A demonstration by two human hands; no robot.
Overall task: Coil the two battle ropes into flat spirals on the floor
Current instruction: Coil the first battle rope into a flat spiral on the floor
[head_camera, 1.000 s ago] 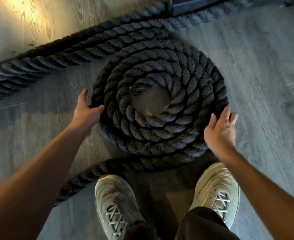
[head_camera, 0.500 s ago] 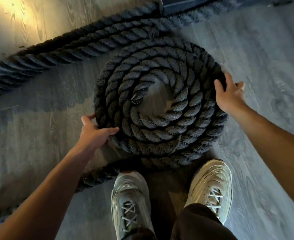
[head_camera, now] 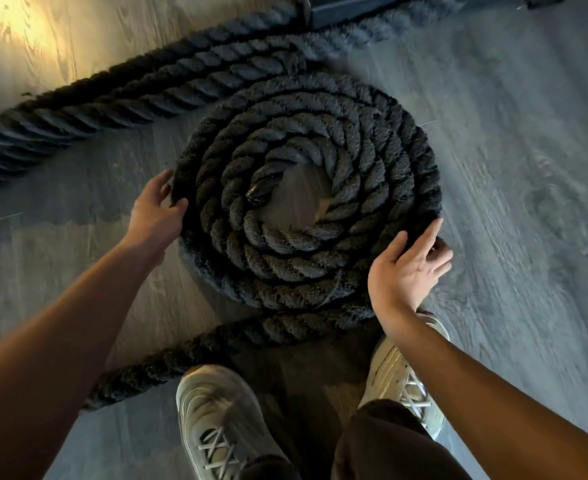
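Head view. A dark twisted coiled rope (head_camera: 306, 202) lies flat on the grey wood-grain floor (head_camera: 527, 168), wound in about four turns round a small bare centre, where the rope's taped end shows.

The left hand (head_camera: 154, 211) is at the coil's left rim. Its thumb lies on top of the outermost turn and its fingers (head_camera: 163, 177) curl against that turn's outer side, so the hand grips the rim between them.

The right hand (head_camera: 406, 268) is at the lower right rim, palm turned up toward the camera. Its thumb rests on the outer turn, the index finger lies straight along the rim, and the other fingers are only loosely bent just outside the coil. It presses rather than grasps.

Below both sets of fingers, a loose tail (head_camera: 216, 344) leaves the coil's near edge and runs left past the left shoe (head_camera: 216, 417). The right shoe (head_camera: 403, 375) stands directly beneath the right wrist.

Beyond the left fingers, two straight rope strands (head_camera: 147, 95) lie side by side, running diagonally toward a dark block (head_camera: 348, 8) at the top edge.
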